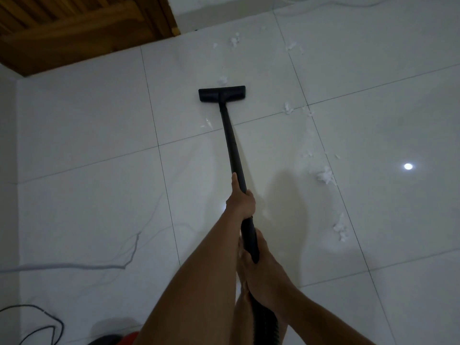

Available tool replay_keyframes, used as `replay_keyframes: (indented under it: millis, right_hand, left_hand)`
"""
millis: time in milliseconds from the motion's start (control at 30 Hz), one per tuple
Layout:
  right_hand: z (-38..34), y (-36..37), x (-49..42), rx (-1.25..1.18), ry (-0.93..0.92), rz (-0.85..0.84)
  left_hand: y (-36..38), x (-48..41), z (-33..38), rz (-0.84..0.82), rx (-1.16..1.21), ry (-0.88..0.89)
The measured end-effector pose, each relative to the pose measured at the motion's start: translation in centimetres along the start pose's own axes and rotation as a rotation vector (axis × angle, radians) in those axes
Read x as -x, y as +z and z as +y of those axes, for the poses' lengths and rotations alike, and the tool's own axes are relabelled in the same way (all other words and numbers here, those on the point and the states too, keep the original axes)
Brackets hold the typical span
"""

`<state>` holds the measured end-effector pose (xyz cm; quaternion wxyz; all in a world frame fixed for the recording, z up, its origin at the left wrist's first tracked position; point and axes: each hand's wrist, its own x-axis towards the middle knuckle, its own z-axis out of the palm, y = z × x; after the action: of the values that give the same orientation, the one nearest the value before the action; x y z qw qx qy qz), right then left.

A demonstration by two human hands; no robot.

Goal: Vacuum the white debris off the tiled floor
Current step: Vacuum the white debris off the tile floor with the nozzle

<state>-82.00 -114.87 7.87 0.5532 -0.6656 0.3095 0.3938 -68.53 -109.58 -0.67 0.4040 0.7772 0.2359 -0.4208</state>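
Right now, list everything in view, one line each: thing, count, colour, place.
tiled floor: one, glossy white, fills the view
white debris: many clumps, white, mostly ahead and right of the head
floor head: one, black, on the floor, centre
vacuum wand: one, black, from head back to hands
ribbed hose: one, black, bottom centre
slatted wooden panel: one, brown, top left
black cable: one, black, bottom left
pale cord: one, grey-white, floor at left
red and black object: one, bottom edge, cut off
left hand: grips the wand, farther forward
right hand: grips the wand's near end
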Motion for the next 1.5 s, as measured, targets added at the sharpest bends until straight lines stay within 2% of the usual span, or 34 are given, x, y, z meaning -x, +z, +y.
replay_keyframes:
  millis: [833,1167,1500]
  right_hand:
    - [-11.9,-1.9,-5.1,-0.040,-0.017,0.011]
    - [-16.2,-4.3,-7.2,0.079,-0.086,0.036]
    - [-18.3,-6.1,-10.8,0.077,-0.083,0.022]
  left_hand:
    - [-6.5,-5.6,9.7,-0.014,-0.040,0.002]
    - [-7.4,-8.7,13.5,-0.005,-0.054,0.001]
    - [-8.3,-11.5,17.4,-0.005,-0.033,0.004]
